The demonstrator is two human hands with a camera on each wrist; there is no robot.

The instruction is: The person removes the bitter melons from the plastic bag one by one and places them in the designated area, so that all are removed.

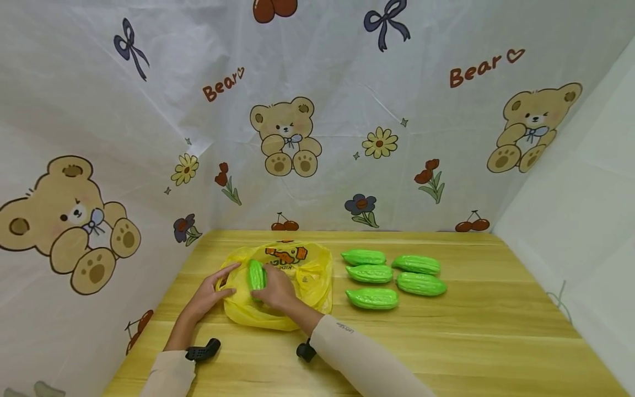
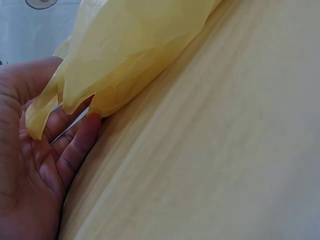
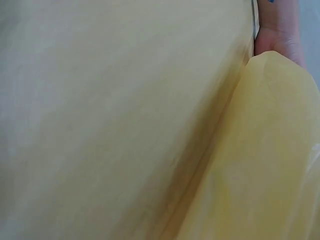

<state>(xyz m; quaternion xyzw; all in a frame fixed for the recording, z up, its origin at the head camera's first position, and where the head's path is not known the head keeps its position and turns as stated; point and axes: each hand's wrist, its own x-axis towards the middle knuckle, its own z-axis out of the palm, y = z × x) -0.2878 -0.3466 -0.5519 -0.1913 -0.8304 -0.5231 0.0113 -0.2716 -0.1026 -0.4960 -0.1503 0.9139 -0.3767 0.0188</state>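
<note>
A yellow plastic bag (image 1: 312,309) with a printed cartoon lies spread on the table. Over the bag, my right hand (image 1: 279,288) grips a bright green bitter gourd (image 1: 256,273) between thumb and fingers. My left hand (image 1: 210,292) is at the bag's left edge, thumb and fingers spread apart. In the left wrist view, bag handle loops (image 2: 42,117) hang against that left hand (image 2: 42,165), whose fingertips touch the bag. The right wrist view shows mostly the bag's side (image 3: 265,140); the right hand and the gourd are hidden there.
To the right of the bag, several more green bitter gourds (image 1: 372,298) lie in two columns on the wooden table (image 1: 476,331). A cloth printed with bears (image 1: 347,182) stands behind and at the left. A white wall (image 1: 585,220) is on the right.
</note>
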